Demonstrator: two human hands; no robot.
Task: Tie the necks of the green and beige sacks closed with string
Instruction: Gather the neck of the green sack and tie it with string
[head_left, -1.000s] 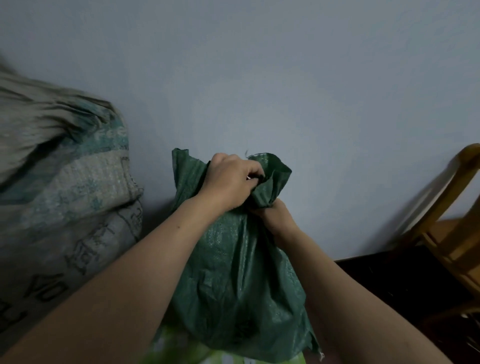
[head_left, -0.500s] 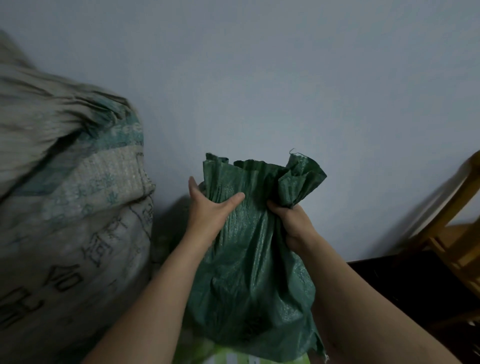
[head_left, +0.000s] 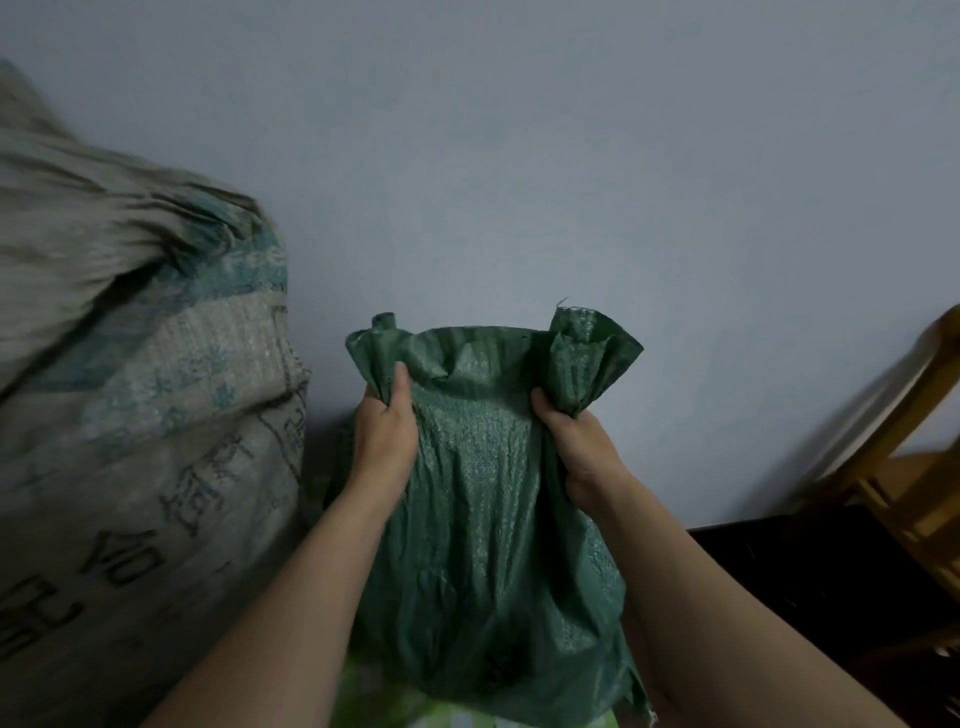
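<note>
A green woven sack (head_left: 488, 519) stands upright in the middle, in front of the wall. My left hand (head_left: 387, 436) grips a bunched fold at the left corner of its top. At the right corner my right hand (head_left: 579, 441) grips another bunched fold. The top edge is stretched wide between the two hands. A big beige sack (head_left: 135, 415) with teal stripes and dark printed letters fills the left side, its neck running out of view. No string shows.
A pale wall (head_left: 571, 182) stands close behind the sacks. A wooden chair (head_left: 914, 467) is at the right edge above a dark floor (head_left: 779, 582). Something light green (head_left: 447, 719) lies under the green sack.
The sack's neck was bunched under both hands a second ago. My hands have moved apart to its corners and spread the top wide.
</note>
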